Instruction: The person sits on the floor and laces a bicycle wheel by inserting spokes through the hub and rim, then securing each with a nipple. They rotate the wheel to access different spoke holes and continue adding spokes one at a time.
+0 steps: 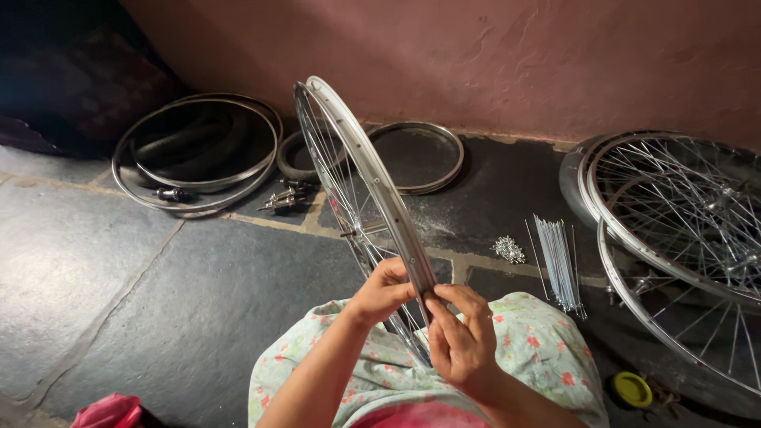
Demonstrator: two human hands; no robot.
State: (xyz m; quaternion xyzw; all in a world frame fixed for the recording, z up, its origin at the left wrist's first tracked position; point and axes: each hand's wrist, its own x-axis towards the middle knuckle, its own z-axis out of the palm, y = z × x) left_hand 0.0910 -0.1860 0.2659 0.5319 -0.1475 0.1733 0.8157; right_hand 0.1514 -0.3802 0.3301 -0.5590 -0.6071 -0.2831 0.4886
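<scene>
Now the left hand (383, 292) is gripping the upright wheel rim (366, 170) over the lap, its fingers curled around the metal, while the right hand (460, 337) is pinching the rim's edge just beside it. At three o'clock, loose spokes (556, 265) are lying on the stone floor (119, 277) near finished wheels (682, 230).

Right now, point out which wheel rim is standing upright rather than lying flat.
The spoked rim held on edge by both hands, left hand and right hand. All others lie on the floor.
</scene>
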